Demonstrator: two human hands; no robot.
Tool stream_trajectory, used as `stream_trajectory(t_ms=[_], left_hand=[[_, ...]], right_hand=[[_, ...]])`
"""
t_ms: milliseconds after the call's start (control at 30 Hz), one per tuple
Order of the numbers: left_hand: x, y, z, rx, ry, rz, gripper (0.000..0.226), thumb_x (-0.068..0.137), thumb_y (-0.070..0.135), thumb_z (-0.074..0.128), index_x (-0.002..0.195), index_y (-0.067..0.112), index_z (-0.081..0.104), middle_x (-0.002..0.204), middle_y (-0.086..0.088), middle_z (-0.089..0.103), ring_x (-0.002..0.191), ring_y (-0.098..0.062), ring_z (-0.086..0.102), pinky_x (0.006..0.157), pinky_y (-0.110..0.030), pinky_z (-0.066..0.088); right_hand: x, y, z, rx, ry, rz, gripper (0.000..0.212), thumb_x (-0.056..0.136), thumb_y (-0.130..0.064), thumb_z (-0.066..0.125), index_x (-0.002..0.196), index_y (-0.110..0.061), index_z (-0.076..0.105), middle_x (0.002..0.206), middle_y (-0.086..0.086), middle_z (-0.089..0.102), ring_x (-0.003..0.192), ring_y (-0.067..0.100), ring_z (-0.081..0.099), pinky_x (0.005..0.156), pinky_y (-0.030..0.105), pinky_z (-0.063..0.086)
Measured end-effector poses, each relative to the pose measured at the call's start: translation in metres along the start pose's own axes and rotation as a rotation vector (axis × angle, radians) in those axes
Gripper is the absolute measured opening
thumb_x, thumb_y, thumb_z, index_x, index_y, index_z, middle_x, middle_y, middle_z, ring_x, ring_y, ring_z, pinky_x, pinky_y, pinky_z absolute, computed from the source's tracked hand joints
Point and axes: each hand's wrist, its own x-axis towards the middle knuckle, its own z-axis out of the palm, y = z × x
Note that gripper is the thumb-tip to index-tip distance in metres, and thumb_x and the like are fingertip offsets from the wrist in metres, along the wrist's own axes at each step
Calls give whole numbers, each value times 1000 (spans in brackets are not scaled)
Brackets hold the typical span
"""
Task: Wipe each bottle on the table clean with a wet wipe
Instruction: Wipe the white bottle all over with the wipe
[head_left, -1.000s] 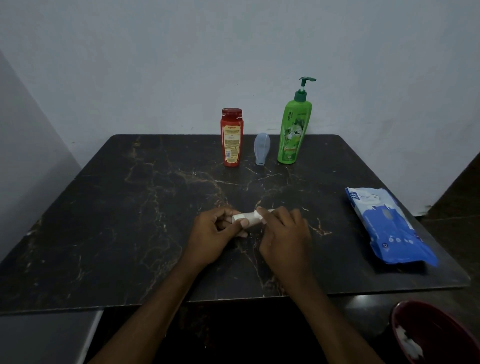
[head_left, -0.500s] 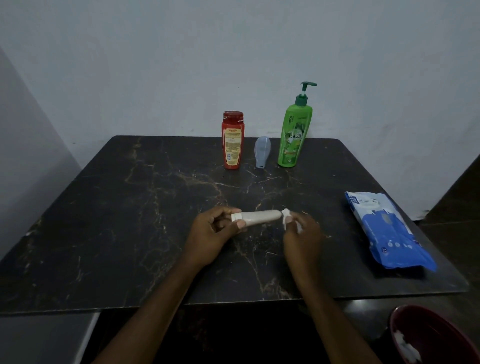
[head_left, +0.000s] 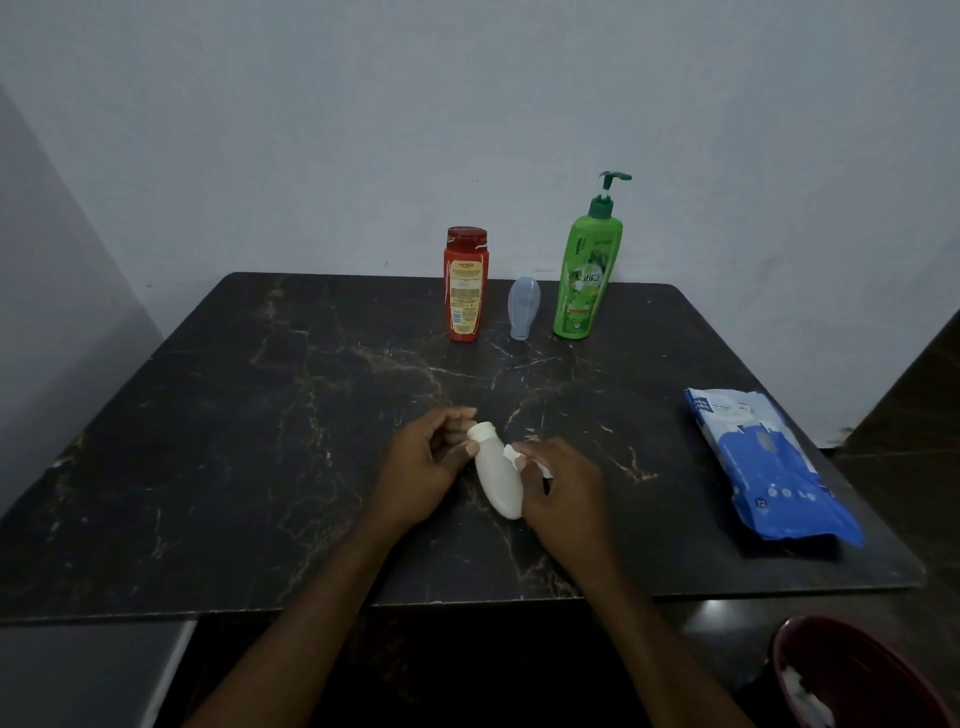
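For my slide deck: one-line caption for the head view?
Left hand holds a white bottle; right hand presses a wet wipe against it.

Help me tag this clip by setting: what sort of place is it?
Likely a plain room at home: a dark marbled table against a bare wall, holding a green pump bottle, a red bottle and a wipes pack.

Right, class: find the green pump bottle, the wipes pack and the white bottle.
green pump bottle (head_left: 586, 285), head view, its label
wipes pack (head_left: 774, 470), head view, blue top face
white bottle (head_left: 496, 475), head view, its body
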Motion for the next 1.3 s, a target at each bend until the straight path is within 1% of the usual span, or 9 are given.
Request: stream_trajectory(t_ms=[200,300,400,500,633,800,1067,1200,1300], left_hand=[[2,-12,7,216,78,113,7,91,13,73,96,17,69,93,10,70,88,-3,65,75,-14,50],[0,-11,9,237,63,171,4,93,22,72,94,18,70,92,11,68,87,-6,65,74,-19,50],[-4,-9,11,266,-4,202,31,89,50,70,106,24,71,98,13,66,91,-5,63,75,-19,50],[-5,-10,14,430,-117,199,62,79,66,70,126,27,64,113,11,58,106,-7,54,88,-25,47],[-5,-8,14,568,-177,196,67,81,49,63,144,29,53,118,6,51,112,-13,40,98,-39,43],[-6,-7,13,594,-172,204,62,80,37,54,141,26,52,119,8,48,111,-14,40,94,-44,46],[-6,-10,22,754,-182,265,43,99,52,48,128,21,53,121,2,45,112,-14,38,95,-38,42],[-5,-9,21,725,-177,326,40,95,48,55,120,17,55,116,1,46,107,-14,38,92,-37,43],[-8,-5,21,729,-164,397,36,91,43,60,117,18,54,115,2,46,103,-11,36,89,-32,40]], right_hand=[[-1,0,4,-12,-45,-60,13,91,-13,65,99,-16,74,94,-3,70,84,6,63,77,16,47],[0,-1,4,32,-42,-49,13,90,-13,65,98,-17,75,93,-5,72,85,7,65,78,20,50],[1,0,2,82,1,21,12,90,-14,67,97,-19,75,93,-10,73,87,2,66,79,14,49],[4,3,-2,96,79,150,12,90,-18,68,99,-22,75,91,-12,70,86,-2,63,75,14,49],[7,7,-8,181,135,264,13,89,-22,69,99,-30,75,91,-14,67,86,-2,63,75,18,50],[7,4,-11,207,134,264,16,89,-24,69,101,-32,75,94,-14,69,88,-1,64,78,21,52],[-1,0,-7,-56,13,-88,18,92,-8,65,105,-17,73,91,-10,55,78,0,54,71,5,40],[10,-9,-2,-270,-44,-100,13,95,-15,57,96,-13,70,91,-4,50,71,12,52,62,24,43],[41,-22,-10,-368,-241,86,19,97,-20,50,97,-7,64,95,6,56,87,24,61,71,33,45]])
